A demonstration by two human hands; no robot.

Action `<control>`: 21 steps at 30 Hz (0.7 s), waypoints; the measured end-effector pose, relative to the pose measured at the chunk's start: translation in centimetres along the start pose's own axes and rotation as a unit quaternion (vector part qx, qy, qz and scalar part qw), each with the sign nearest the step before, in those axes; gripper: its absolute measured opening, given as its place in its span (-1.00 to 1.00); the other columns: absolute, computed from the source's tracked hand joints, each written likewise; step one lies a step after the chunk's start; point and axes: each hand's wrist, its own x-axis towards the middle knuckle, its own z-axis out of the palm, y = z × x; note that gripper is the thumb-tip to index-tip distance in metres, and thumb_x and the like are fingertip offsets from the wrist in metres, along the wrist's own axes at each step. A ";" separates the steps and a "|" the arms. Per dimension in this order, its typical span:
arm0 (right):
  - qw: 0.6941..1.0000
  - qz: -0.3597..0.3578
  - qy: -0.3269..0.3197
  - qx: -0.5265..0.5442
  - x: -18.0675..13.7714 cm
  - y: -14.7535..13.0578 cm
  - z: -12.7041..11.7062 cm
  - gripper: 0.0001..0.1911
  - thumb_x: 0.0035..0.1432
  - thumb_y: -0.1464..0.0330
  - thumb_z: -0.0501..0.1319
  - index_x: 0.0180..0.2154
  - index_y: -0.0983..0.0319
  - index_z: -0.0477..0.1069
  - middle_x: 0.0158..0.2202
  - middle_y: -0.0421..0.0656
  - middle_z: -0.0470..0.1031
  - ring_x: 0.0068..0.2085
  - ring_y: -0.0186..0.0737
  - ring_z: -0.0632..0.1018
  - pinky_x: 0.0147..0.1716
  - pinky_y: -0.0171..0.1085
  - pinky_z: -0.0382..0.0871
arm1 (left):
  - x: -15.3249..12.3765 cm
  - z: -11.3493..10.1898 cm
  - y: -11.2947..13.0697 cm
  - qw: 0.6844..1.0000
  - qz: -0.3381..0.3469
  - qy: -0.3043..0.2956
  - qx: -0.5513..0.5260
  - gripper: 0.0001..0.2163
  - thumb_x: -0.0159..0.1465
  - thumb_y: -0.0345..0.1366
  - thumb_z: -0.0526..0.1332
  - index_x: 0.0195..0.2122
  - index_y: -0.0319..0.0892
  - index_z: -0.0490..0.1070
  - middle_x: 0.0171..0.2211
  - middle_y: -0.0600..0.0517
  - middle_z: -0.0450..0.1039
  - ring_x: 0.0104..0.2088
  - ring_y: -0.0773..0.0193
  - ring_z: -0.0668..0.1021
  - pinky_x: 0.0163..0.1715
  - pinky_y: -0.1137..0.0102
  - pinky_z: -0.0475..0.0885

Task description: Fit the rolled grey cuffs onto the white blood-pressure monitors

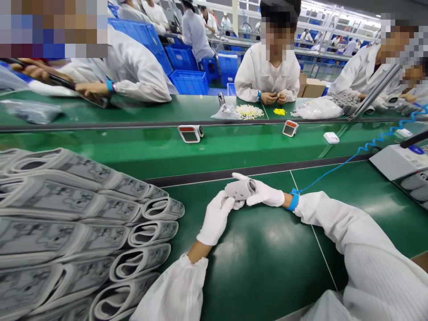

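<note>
1. Holding a small gray rolled cuff in both white-gloved hands, just above the green workbench; the left hand supports it from below while the right hand wraps around its end, so the hands are close together and clamped on it
2. A blue strap circles the right wrist, and a coiled blue cord runs from it across the bench toward a gray box
3. Left of the hands, a large stack of rolled gray cuffs with printed markings lies on the bench, near but not touching them
4. Farther on, a small red-faced device, a second device and a white box sit on green matting beyond a dark rail
5. Across the bench, a co-worker's hands are near a small pile of yellow bits, with blue crates farther back
</note>
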 end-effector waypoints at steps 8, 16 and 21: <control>0.998 0.017 0.014 0.050 -0.3 0.1 -0.3 0.12 -0.15 0.35 0.58 0.39 0.18 0.14 0.06 -0.04 0.51 -0.14 -0.23 0.55 -0.15 -0.28 0.48 | 0.1 0.5 -0.5 1.000 -0.019 0.017 0.004 -0.77 0.28 -0.10 0.23 -0.26 -0.19 0.40 -0.47 0.02 0.52 -0.44 0.22 0.55 -0.32 0.31 0.47; 0.854 -0.212 0.410 -0.239 -5.4 -4.9 -11.3 -0.14 -0.26 0.26 0.60 0.11 0.25 0.41 0.19 -0.02 0.45 0.20 -0.03 0.46 0.28 -0.08 0.27 | 0.3 1.4 -1.1 0.993 -0.033 0.041 0.109 -0.71 0.23 -0.07 0.24 -0.13 -0.14 0.51 -0.18 -0.08 0.61 -0.27 0.11 0.62 -0.26 0.27 0.50; 0.627 -0.146 0.711 -0.284 -12.0 -11.1 -21.2 -0.20 -0.16 0.31 0.51 0.12 0.33 0.33 0.04 -0.01 0.49 0.05 -0.20 0.50 0.08 -0.26 0.40 | 1.8 3.8 -1.3 0.979 0.016 0.036 0.201 -0.72 0.27 -0.12 0.16 -0.11 -0.11 0.53 -0.30 -0.04 0.61 -0.27 0.09 0.65 -0.31 0.31 0.50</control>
